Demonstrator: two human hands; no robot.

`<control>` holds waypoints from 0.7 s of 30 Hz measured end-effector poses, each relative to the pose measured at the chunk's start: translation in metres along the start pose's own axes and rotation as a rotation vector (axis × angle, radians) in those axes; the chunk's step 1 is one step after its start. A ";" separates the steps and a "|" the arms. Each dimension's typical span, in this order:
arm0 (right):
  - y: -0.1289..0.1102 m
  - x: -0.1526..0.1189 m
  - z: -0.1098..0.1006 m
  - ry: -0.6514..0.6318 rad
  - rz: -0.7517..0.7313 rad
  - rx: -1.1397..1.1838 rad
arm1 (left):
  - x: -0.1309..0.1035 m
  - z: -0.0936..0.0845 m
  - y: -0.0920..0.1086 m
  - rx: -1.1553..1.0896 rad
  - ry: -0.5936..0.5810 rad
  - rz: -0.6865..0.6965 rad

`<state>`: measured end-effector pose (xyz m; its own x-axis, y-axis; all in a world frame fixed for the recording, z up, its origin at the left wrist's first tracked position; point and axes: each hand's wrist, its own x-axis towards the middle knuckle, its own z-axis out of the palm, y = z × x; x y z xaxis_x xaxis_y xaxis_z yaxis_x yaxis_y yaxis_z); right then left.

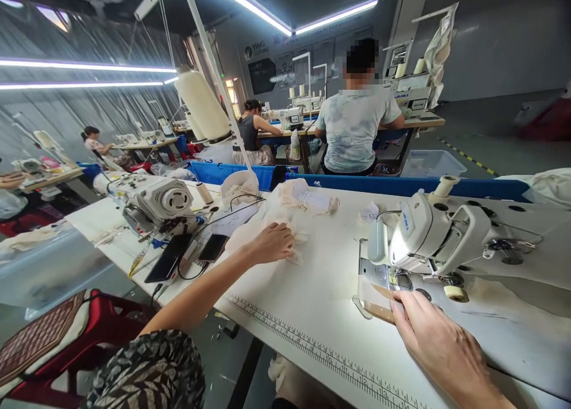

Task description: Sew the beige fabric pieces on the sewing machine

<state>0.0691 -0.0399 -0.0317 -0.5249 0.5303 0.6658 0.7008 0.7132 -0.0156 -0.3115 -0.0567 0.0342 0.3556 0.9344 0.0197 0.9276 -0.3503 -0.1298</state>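
The step in hand seems to be arranging pale cloth [296,255] on the surface [330,278], left of the lit machine [414,230]. The left hand [275,241] lies on it, fingers bent; whether they pinch it, I cannot tell. The right hand's [439,329] fingers hold what look like tan snips [379,312], just before that machine. The next move likely calls for a light grip, snips kept clear. Counted: one pair of snips; left of the lit machine, one other machine [156,207] and two dark devices [169,259].
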 end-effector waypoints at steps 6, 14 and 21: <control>0.004 -0.005 0.011 0.123 -0.098 -0.098 | 0.003 0.004 -0.006 -0.058 -0.026 0.016; 0.007 -0.007 0.018 0.137 -0.111 -0.107 | -0.001 0.020 -0.017 -0.129 0.099 0.094; 0.002 -0.015 0.007 0.023 -0.013 -0.101 | -0.017 0.013 -0.017 -0.204 0.123 0.142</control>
<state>0.0747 -0.0433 -0.0468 -0.5237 0.5104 0.6821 0.7400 0.6692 0.0674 -0.3349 -0.0655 0.0237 0.4832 0.8647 0.1374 0.8669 -0.4944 0.0627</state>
